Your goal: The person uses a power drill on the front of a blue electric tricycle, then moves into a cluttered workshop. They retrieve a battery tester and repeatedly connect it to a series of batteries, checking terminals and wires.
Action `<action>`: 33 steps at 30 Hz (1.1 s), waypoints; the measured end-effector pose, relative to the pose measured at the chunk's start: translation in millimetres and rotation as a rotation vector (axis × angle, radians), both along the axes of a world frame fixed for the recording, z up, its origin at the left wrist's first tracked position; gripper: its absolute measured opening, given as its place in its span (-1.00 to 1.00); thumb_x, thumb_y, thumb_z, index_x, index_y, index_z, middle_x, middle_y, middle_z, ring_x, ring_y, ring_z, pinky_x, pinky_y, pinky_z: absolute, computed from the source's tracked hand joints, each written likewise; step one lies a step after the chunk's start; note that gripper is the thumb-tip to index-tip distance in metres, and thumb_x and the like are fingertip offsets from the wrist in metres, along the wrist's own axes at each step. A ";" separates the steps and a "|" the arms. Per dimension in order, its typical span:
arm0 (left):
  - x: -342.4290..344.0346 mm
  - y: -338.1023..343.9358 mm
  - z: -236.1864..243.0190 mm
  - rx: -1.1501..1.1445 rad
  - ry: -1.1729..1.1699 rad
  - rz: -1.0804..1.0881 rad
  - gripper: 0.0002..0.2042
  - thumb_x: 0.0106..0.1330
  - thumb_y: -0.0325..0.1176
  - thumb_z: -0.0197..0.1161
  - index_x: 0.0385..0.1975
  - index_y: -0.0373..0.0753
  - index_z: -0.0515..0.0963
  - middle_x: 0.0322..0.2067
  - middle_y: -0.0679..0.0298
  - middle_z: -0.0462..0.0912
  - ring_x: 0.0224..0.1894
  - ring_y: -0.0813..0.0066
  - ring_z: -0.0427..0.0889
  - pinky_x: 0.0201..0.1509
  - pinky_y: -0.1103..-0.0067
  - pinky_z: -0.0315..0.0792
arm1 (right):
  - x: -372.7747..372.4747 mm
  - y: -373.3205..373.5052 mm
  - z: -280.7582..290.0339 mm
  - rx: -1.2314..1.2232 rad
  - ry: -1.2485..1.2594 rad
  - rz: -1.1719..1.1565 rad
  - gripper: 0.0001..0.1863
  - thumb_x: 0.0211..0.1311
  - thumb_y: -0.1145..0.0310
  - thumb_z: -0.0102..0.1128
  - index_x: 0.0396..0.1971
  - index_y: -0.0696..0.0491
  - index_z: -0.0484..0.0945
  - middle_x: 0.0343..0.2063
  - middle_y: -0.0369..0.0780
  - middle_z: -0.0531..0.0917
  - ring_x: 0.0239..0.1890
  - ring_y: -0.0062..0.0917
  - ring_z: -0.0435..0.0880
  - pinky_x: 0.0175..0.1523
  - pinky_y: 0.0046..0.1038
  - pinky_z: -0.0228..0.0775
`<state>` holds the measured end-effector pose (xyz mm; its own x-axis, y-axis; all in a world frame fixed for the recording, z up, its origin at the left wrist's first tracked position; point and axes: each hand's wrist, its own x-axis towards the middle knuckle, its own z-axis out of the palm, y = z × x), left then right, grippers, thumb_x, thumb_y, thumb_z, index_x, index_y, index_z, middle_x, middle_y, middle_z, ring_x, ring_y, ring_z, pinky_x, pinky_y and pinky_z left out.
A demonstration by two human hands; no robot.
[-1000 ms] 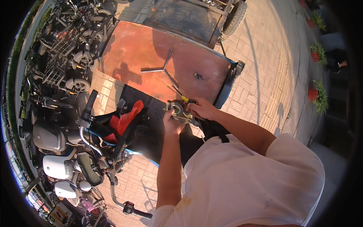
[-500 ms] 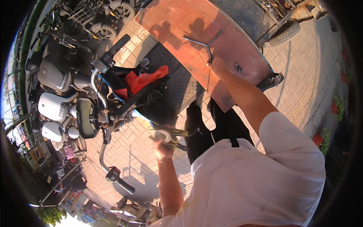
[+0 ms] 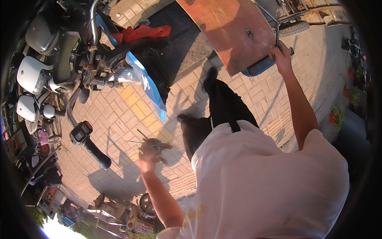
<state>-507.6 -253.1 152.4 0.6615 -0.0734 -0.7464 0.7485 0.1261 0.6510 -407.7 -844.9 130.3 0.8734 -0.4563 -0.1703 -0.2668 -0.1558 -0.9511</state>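
My right hand (image 3: 281, 57) is closed around one leg of a metal Y-shaped socket wrench (image 3: 277, 30), held out at the right past the end of a reddish-brown board (image 3: 227, 28). A small dark metal part (image 3: 249, 34) lies on that board. Low on the left, my left hand (image 3: 149, 161) grips a bundle of hand tools (image 3: 156, 145) above the paving. Thin shafts stick out of the bundle on one side. The bundle is smeared by motion, so its separate pieces are hard to make out; a pale tape roll showed in it earlier.
An electric tricycle's handlebar (image 3: 81, 81) and black grip (image 3: 97, 153) stand at the left, beside a blue panel (image 3: 147, 85). A red plastic bag (image 3: 145, 34) lies by its dark footboard (image 3: 191, 51). Parked scooters (image 3: 32, 75) line the far left; potted plants (image 3: 338, 117) stand right.
My right hand has carried the wrench off the board toward the right. My left hand with its tools has moved left and down. My legs have stepped apart, and the view has shifted right.
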 end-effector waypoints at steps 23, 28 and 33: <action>-464.5 165.8 -97.4 0.062 0.755 0.325 -0.76 0.11 -0.32 0.29 -0.29 -0.34 0.54 -0.49 0.16 0.60 -0.51 0.29 0.59 -0.52 0.38 0.47 | -253.5 238.0 -36.2 0.484 0.490 -0.309 -0.67 0.29 0.28 0.17 -0.58 -0.05 0.23 -0.78 -0.42 0.19 -0.83 -0.71 0.10 -0.72 -0.56 -0.08; -499.6 164.7 -68.7 0.126 0.556 0.651 -0.79 0.12 -0.39 0.26 -0.28 -0.34 0.57 -0.46 0.19 0.61 -0.51 0.35 0.58 -0.50 0.45 0.46 | -263.9 304.2 -100.9 0.336 0.783 0.104 -0.65 0.33 0.24 0.09 -0.63 -0.03 0.23 -0.80 -0.41 0.20 -0.87 -0.68 0.15 -0.77 -0.49 -0.07; -537.3 194.5 -107.5 0.036 0.537 0.851 -0.74 0.12 -0.30 0.27 -0.32 -0.39 0.55 -0.53 0.13 0.58 -0.61 0.28 0.54 -0.59 0.40 0.44 | -238.2 411.2 -125.4 0.195 0.858 0.568 -0.61 0.29 0.16 0.12 -0.66 0.09 0.41 -0.77 -0.28 0.41 -0.77 -0.50 0.40 -0.66 -0.37 0.19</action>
<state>-1044.9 -58.7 44.9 0.0586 0.2956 -0.9535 0.6141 0.7424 0.2679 -645.8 -433.7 5.0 0.5019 0.0854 -0.8607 -0.7997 -0.3334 -0.4994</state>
